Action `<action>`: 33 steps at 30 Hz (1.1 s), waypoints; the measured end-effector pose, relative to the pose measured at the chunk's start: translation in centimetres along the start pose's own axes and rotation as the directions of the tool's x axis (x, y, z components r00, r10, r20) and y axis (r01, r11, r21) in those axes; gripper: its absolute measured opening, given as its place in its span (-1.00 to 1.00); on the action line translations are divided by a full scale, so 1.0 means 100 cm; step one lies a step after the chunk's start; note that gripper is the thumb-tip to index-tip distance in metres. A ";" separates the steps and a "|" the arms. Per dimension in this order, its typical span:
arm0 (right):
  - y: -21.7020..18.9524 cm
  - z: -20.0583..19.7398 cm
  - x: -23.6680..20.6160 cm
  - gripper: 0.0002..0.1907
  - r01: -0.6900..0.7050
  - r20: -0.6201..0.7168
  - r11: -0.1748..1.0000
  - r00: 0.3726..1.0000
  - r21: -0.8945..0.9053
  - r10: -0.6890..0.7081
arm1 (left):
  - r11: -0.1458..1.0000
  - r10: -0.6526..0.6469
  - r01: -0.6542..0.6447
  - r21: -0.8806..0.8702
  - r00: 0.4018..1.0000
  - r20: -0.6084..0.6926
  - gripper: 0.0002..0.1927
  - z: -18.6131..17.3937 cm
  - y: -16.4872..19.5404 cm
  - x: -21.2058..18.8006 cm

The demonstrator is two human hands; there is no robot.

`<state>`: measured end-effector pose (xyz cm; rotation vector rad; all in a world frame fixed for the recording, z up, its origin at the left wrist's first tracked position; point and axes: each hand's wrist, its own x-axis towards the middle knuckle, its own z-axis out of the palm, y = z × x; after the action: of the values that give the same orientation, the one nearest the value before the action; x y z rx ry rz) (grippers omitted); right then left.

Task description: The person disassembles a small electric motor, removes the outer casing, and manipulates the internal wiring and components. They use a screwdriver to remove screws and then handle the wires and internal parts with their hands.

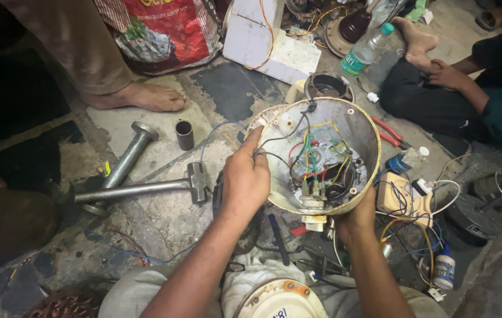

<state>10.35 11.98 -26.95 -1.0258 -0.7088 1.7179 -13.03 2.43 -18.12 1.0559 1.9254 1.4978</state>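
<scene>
I hold a round grey metal housing [354, 126] tilted toward me, its open side showing coloured wires and a small terminal block [312, 203]. My left hand [245, 176] grips its left rim, the thumb over the edge near the black wires. My right hand [357, 215] supports the lower right rim from beneath, mostly hidden behind the housing. A white round motor part [280, 300] rests on my lap below.
On the floor to the left lie a steel hammer [145, 188], a grey metal shaft [127, 156] and a short dark tube [184, 135]. Red-handled pliers [389, 134], a beige box with tangled wires [401, 200] and a plastic bottle [365, 53] lie right. Other people's bare feet [139, 97] and legs are nearby.
</scene>
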 end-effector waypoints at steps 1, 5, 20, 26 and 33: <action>0.001 -0.001 0.001 -0.49 0.004 -0.008 1.000 1.000 -0.004 -0.004 | 1.000 -0.012 0.012 -0.001 1.000 0.003 -0.49 0.000 0.000 0.000; 0.004 -0.003 0.004 -0.49 0.011 -0.029 1.000 1.000 0.002 -0.011 | 1.000 0.012 -0.012 0.016 1.000 0.003 -0.48 0.000 0.000 0.001; -0.014 0.020 -0.011 -0.47 0.091 0.101 0.983 0.989 0.160 -0.108 | 0.700 0.709 -0.714 -0.010 0.697 -0.107 -0.52 0.014 0.034 -0.024; -0.019 0.003 -0.005 -0.55 0.161 0.107 0.971 0.978 0.175 -0.181 | 0.689 0.633 -0.719 0.088 0.657 0.411 -0.61 0.030 0.079 -0.029; -0.026 -0.010 -0.013 -0.59 0.124 0.057 0.939 0.987 0.321 -0.150 | 0.678 0.556 -0.672 0.298 0.734 0.390 -0.45 0.061 0.115 -0.051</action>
<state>12.59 11.65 -24.89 -0.6718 -0.5194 1.6913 -2.19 3.06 -9.30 2.1792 1.8091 1.1432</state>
